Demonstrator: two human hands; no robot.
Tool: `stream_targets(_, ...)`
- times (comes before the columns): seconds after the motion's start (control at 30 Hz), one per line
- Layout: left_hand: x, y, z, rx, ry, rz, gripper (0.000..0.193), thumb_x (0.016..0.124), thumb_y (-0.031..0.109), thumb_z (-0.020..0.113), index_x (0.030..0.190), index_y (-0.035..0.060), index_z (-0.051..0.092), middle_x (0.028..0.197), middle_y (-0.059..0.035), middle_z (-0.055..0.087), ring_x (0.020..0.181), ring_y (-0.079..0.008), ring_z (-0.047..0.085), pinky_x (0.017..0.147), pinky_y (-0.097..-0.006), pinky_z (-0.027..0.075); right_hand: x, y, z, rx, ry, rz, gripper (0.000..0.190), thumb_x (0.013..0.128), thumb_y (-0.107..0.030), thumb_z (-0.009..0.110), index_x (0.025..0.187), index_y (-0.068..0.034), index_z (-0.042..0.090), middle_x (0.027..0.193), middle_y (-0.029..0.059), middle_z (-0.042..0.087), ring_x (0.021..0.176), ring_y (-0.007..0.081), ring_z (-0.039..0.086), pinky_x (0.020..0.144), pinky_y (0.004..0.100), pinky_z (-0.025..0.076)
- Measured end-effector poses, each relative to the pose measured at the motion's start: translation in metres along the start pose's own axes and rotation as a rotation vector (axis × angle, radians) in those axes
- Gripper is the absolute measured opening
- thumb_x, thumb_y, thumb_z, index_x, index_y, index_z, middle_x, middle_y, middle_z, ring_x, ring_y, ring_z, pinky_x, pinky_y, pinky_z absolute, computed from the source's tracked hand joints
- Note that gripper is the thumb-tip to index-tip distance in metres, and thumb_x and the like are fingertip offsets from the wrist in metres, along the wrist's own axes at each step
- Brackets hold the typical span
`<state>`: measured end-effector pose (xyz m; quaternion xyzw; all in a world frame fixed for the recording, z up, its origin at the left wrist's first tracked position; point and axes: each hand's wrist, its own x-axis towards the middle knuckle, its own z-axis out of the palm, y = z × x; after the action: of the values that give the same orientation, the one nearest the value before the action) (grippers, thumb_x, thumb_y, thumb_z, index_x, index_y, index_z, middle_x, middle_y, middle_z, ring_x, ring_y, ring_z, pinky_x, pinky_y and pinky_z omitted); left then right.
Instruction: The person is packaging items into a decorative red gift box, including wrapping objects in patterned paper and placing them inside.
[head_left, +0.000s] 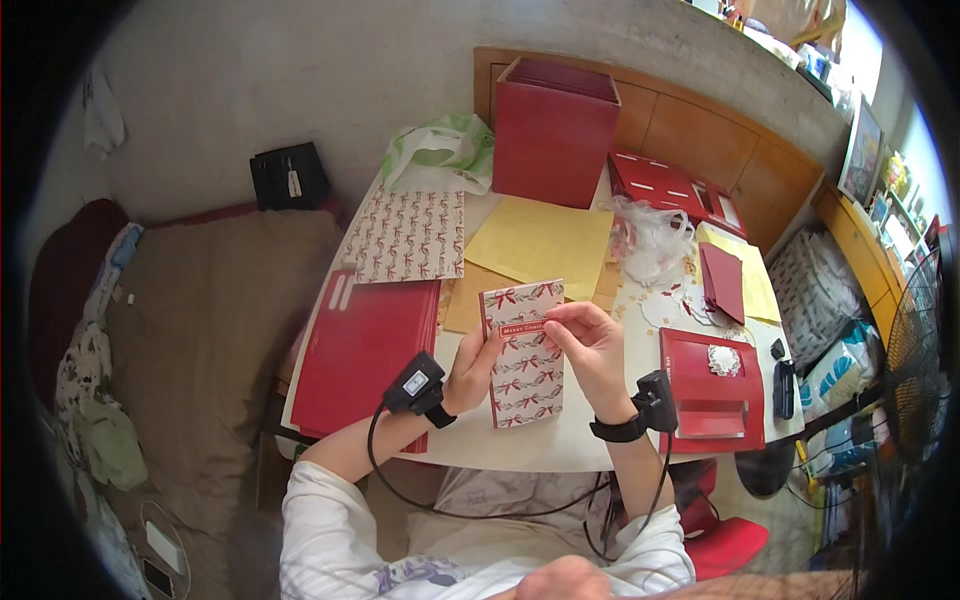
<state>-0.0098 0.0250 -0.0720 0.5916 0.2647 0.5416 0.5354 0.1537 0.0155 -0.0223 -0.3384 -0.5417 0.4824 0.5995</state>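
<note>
A tall folded card with a ribbon-and-garland pattern (526, 390) is upright over the table's near half. My left hand (474, 369) grips its left edge, thumb on the front. The fingers of my right hand (589, 341) pinch the right end of a small red label strip (519, 328) lying across the card's upper part. To the left rests a stack of large red card sheets (367, 352); behind it is a patterned sheet (412, 232). A yellow sheet (544, 240) lies beyond the card.
A tall red box (555, 139) stands at the back beside a green and white plastic bag (442, 154). On the right are a clear plastic bag (652, 232), small dark red cards (724, 281), a red folder (709, 435) with a white rosette (724, 360), and a black object (784, 390).
</note>
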Motion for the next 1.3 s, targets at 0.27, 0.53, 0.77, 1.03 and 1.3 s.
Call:
stream_targets(0.27, -0.001, 0.003, -0.002, -0.031, -0.086, 0.045, 0.036, 0.097, 0.023, 0.03, 0.119, -0.0035, 0.041, 0.102, -0.0066, 0.055, 0.088, -0.0091, 0.05, 0.079, -0.0243, 0.04, 0.0, -0.001, 0.003, -0.006, 0.022, -0.01, 0.011, 0.081, 0.001, 0.059, 0.09, 0.003, 0.056, 0.081, 0.0065, 0.062, 0.067, 0.0091, 0.059, 0.061, 0.0209, 0.05)
stream_targets(0.53, -0.002, 0.007, -0.001, -0.06, -0.129, 0.045, 0.04, 0.097, 0.025, 0.029, 0.121, -0.0049, 0.038, 0.112, -0.0114, 0.053, 0.098, -0.014, 0.052, 0.084, -0.0267, 0.042, 0.0, -0.002, 0.003, -0.015, 0.016, -0.061, 0.009, 0.082, 0.001, 0.057, 0.09, 0.003, 0.054, 0.082, 0.007, 0.062, 0.069, 0.0106, 0.061, 0.062, 0.0217, 0.051)
stream_targets(0.77, -0.001, 0.007, -0.002, 0.007, -0.115, 0.086, 0.04, 0.097, 0.026, 0.029, 0.12, -0.0052, 0.04, 0.11, -0.0118, 0.054, 0.097, -0.0147, 0.053, 0.083, -0.0268, 0.042, 0.0, 0.004, 0.007, -0.015, 0.06, -0.067, 0.011, 0.081, 0.003, 0.057, 0.091, 0.003, 0.053, 0.084, 0.0075, 0.06, 0.069, 0.011, 0.061, 0.061, 0.0214, 0.051)
stream_targets(1.03, -0.003, 0.005, -0.004, 0.05, -0.137, 0.088, 0.044, 0.096, 0.03, 0.031, 0.123, -0.0045, 0.037, 0.118, -0.0121, 0.05, 0.105, -0.015, 0.049, 0.089, -0.0276, 0.038, -0.001, 0.005, 0.012, -0.282, 0.142, -0.172, 0.033, 0.075, -0.004, 0.068, 0.1, 0.001, 0.047, 0.083, 0.004, 0.049, 0.059, 0.0066, 0.053, 0.051, 0.0173, 0.042)
stream_targets(1.3, -0.007, 0.001, -0.006, 0.099, -0.18, 0.161, 0.039, 0.096, 0.024, 0.033, 0.121, -0.0055, 0.039, 0.111, -0.0117, 0.053, 0.099, -0.0146, 0.051, 0.084, -0.0281, 0.04, 0.003, 0.019, 0.004, -0.428, 0.108, -0.282, 0.04, 0.074, -0.008, 0.069, 0.105, 0.001, 0.046, 0.086, 0.0046, 0.051, 0.065, 0.0081, 0.051, 0.057, 0.0204, 0.041)
